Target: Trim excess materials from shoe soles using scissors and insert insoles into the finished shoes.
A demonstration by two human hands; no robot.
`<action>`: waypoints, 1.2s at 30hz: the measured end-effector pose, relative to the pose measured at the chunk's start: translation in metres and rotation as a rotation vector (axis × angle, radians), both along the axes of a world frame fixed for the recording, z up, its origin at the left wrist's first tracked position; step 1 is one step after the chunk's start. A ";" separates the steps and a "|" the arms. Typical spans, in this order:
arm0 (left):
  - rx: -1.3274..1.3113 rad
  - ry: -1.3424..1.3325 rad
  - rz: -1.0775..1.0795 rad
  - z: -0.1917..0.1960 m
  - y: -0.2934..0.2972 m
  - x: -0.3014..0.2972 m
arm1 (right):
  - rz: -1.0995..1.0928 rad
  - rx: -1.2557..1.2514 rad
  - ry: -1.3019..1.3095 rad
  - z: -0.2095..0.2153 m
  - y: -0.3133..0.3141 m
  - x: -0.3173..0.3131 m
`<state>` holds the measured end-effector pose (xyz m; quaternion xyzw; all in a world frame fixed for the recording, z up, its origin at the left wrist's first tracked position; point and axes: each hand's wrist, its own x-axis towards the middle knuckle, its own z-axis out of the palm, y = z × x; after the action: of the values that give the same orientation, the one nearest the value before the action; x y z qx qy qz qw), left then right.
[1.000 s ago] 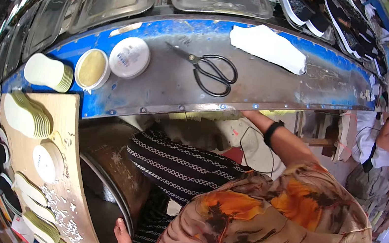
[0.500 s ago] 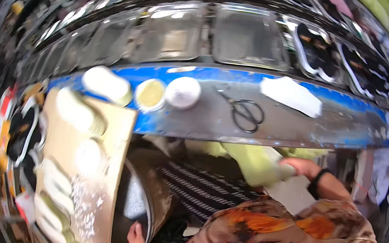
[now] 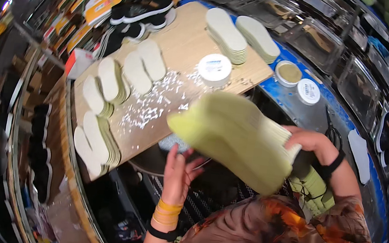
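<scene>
Green insoles fill her hands, right clamped, left apart beneath; sorted piles already wait on the table.

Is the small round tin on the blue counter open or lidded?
Open. The tin shows tan contents from above, and a white round lid lies flat beside it on the blue counter.

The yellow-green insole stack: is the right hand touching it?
Touching. The head view shows the right hand gripping the end of the yellow-green insole stack.
</scene>
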<state>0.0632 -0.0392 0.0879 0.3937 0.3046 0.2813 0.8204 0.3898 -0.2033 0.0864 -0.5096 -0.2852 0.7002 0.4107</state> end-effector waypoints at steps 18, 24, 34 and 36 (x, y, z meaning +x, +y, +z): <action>1.081 0.853 0.296 -0.055 0.015 0.010 | 0.010 0.538 -1.149 -0.051 0.095 -0.162; 1.097 0.824 0.257 -0.053 0.019 0.002 | -0.071 0.546 -1.198 -0.066 0.084 -0.152; 1.131 0.973 0.578 0.010 0.037 -0.029 | 0.260 0.508 -1.036 0.035 0.066 -0.153; 1.083 0.745 0.714 0.030 0.065 -0.056 | 0.386 0.547 -0.826 0.071 0.054 -0.134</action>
<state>0.0071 0.0261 0.1179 0.6891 0.4906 0.4890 0.2131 0.2557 -0.1495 0.1576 -0.5555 -0.6840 0.4039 0.2459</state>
